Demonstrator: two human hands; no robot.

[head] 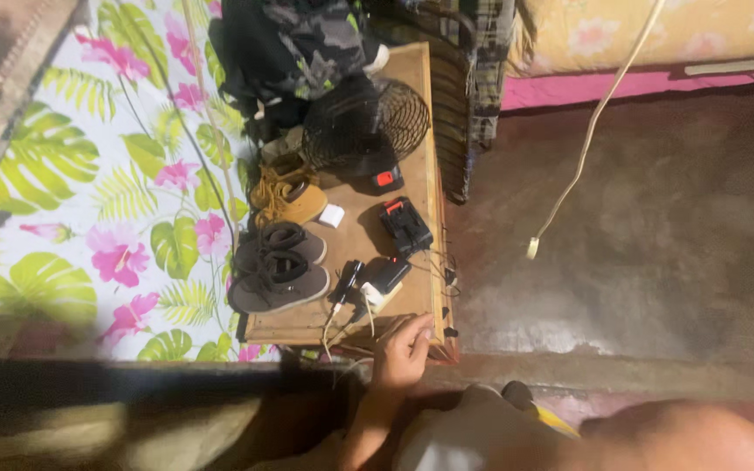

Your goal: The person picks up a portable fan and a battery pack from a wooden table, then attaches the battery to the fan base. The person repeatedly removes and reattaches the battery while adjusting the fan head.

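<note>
While the left hand [401, 351] curls loosely on the wooden board's [412, 87] near edge, holding nothing I can make out, the white plug [377, 296] lies just beyond its fingers; no right hand shows.

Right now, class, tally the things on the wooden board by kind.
Grey shoes: 2
Tan boots: 1 seen for certain
Black fan: 1
Black battery pack: 1
Small white block: 1
Total: 6, on the wooden board.

Left hand [401, 351] reaching forward, fingers curled (grip unclear); right forearm bare, low.
</note>
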